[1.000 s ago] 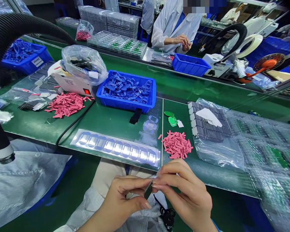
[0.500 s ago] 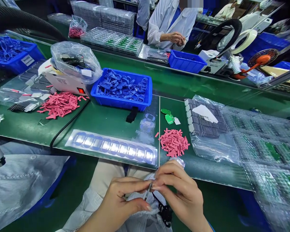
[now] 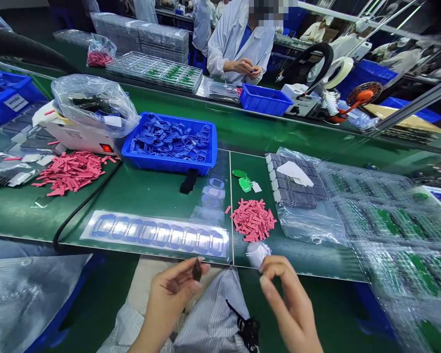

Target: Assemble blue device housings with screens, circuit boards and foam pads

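Work at a green table (image 3: 143,193), seen from the wearer's head. The left hand (image 3: 169,291) pinches a small dark flat piece (image 3: 197,270) between thumb and fingers, above the lap and just short of the table's near edge. The thumb and forefinger of the right hand (image 3: 292,299) lie close together; whether this grip encloses anything cannot be told. Just beyond its fingertips, a whitish plastic packet (image 3: 257,253) lies between the right hand and a heap of pink strips (image 3: 255,220). To the left, a sheet of oval film pieces (image 3: 154,235) borders the table edge, nearest the left hand. Behind it stands a blue bin (image 3: 169,165) filled with blue frames (image 3: 172,139); a black cable (image 3: 84,208) crosses the surface between the sheet and a second pink heap (image 3: 73,171). Green boards (image 3: 244,182) lie beyond the nearer heap. On the right, a bag of dark strips (image 3: 297,184) adjoins clear trays (image 3: 400,245), which occupy that flank. A dark hose (image 3: 25,46) spans the upper left, partly masking the view there.
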`<action>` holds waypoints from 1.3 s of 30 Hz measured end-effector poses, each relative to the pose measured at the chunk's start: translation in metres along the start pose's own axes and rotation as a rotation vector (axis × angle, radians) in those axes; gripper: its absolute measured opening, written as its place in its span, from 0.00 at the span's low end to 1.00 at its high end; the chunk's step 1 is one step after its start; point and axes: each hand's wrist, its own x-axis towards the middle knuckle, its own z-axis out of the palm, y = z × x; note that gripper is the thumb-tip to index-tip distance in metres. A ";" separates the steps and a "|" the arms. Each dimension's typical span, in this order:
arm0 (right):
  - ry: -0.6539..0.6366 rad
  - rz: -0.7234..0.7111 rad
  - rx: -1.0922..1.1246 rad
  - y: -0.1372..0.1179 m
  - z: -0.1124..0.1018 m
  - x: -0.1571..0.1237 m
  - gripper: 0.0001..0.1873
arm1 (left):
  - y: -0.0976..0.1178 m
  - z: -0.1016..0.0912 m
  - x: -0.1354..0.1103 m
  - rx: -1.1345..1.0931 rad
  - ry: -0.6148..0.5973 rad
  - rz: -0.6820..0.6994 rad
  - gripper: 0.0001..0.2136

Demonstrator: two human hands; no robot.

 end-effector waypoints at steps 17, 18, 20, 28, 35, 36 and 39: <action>-0.035 -0.350 -0.170 0.002 0.008 0.006 0.21 | -0.002 -0.003 0.000 0.009 -0.216 -0.087 0.15; -0.070 -0.389 -0.105 -0.008 0.011 0.011 0.23 | -0.002 -0.002 0.000 0.021 -0.245 -0.083 0.15; -0.110 -0.476 -0.043 -0.024 0.016 0.020 0.25 | -0.001 -0.001 -0.001 0.065 -0.258 -0.060 0.16; -0.200 -0.025 0.692 -0.046 0.036 0.013 0.17 | 0.012 0.004 -0.012 -0.103 -0.576 -0.240 0.27; -0.218 0.165 0.946 -0.046 0.029 0.008 0.19 | 0.009 0.015 -0.018 -0.251 -0.483 -0.421 0.20; -0.159 0.090 0.834 -0.044 0.024 0.011 0.16 | 0.008 0.015 -0.017 -0.231 -0.464 -0.389 0.20; -0.048 -0.106 0.462 -0.038 0.010 0.023 0.04 | 0.004 0.011 -0.013 -0.140 -0.476 -0.251 0.17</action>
